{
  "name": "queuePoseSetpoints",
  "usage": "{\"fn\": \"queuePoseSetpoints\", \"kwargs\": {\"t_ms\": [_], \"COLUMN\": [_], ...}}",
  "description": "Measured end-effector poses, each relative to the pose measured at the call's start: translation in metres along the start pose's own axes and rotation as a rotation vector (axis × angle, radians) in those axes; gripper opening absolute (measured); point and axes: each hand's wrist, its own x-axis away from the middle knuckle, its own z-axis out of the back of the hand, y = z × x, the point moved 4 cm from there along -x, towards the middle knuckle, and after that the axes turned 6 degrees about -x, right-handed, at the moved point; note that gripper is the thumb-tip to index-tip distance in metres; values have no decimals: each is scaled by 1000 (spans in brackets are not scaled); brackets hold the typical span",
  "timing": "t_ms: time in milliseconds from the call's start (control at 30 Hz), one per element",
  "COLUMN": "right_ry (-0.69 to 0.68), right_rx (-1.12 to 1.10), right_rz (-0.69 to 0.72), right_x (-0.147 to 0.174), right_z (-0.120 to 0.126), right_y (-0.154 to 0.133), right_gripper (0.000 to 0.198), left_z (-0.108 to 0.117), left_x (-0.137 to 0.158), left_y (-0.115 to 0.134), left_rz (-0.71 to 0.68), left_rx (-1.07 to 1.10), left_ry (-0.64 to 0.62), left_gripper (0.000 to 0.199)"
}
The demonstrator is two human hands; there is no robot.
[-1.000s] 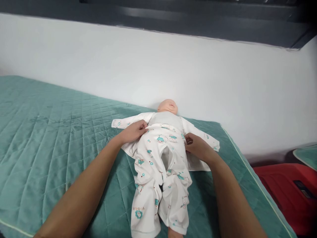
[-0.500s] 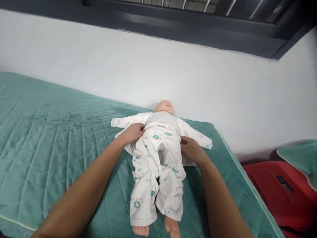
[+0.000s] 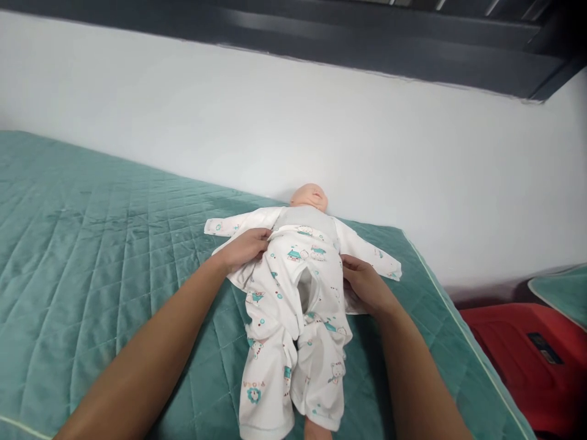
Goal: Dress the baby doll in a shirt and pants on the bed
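A baby doll (image 3: 298, 197) lies on its back on the green quilted bed cover, its head by the wall. It wears a white long-sleeved top (image 3: 250, 221) spread open at the sides and white printed split-crotch trousers (image 3: 270, 366) pulled up over its belly. My left hand (image 3: 246, 247) pinches the trousers at the waist on the left side, fingers bent against the cloth. On the opposite hip, my right hand (image 3: 364, 282) has its fingertips closed on the trousers' side edge. Cloth hides part of the fingertips of both hands.
The green quilted cover (image 3: 114, 256) stretches to the left, and its piped edge runs down the right side. Beyond that edge sits a red plastic chair (image 3: 509, 342) with green cloth behind it. A white wall (image 3: 206, 122) and a dark window frame (image 3: 321, 36) stand behind.
The view has tilted down slightly, so less of the window shows and the doll's feet are mostly cut off. Both hands stay at the trousers' waist, the left fingers a little straighter.
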Motion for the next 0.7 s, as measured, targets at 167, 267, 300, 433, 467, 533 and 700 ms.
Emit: {"fn": "queuePoseSetpoints", "kwargs": {"t_ms": [167, 267, 300, 433, 467, 533, 700], "right_ry": [-24, -30, -29, -23, -19, -16, -84], "right_rx": [67, 37, 24, 27, 29, 5, -199], "right_rz": [-17, -27, -28, -12, -4, 14, 27], "right_x": [-2, -3, -4, -4, -4, -2, 2], "right_z": [-1, -2, -2, -3, -4, -5, -13], "right_y": [-5, -3, -2, -1, -2, -4, -9], "right_gripper": [16, 17, 17, 20, 20, 22, 32], "left_z": [-1, -2, -2, -4, -5, -7, -10], "left_x": [-1, 0, 0, 2, 1, 1, -3], "left_y": [0, 5, 6, 10, 10, 7, -3], "left_rz": [-12, -16, -15, -16, -14, -6, 22], "left_rx": [-70, -173, -205, -184, -140, -28, 229], "left_ry": [47, -19, -42, -93, -92, -87, -86], "left_gripper": [22, 22, 23, 28, 29, 32, 35]}}
